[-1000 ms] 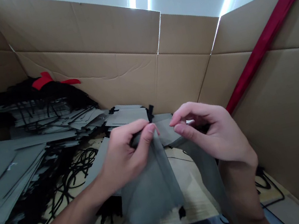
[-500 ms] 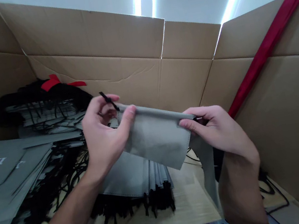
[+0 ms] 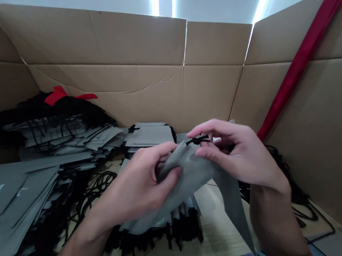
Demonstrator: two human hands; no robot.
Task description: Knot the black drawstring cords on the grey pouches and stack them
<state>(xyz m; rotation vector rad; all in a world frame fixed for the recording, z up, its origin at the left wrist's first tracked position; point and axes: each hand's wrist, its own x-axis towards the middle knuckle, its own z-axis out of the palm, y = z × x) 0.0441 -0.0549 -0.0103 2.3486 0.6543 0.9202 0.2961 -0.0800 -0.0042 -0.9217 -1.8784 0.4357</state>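
A grey fabric drawstring pouch point(image 3: 189, 175) is held up over the table, bunched and tilted. My left hand point(image 3: 147, 180) is closed on it, thumb in front and fingers behind. From the pouch's upper corner sticks out a knotted black cord point(image 3: 197, 140). My right hand point(image 3: 234, 147) has its thumb and fingers around this cord; the exact contact is partly hidden. Below the pouch lies a stack of grey pouches point(image 3: 185, 209) with black cord ends along the front edge.
Larger printed grey bags point(image 3: 3, 210) lie piled at left. Behind them is a heap of bags with black cords point(image 3: 54, 126) and a red strip point(image 3: 56, 95). Another pouch stack point(image 3: 148, 134) sits at the back. Cardboard walls point(image 3: 149, 79) enclose the table; black cords point(image 3: 301, 211) lie at right.
The pouch was stretched flat between both hands; now it is bunched and turned. My left hand has moved right and down, and my right hand is now at the knotted cord.
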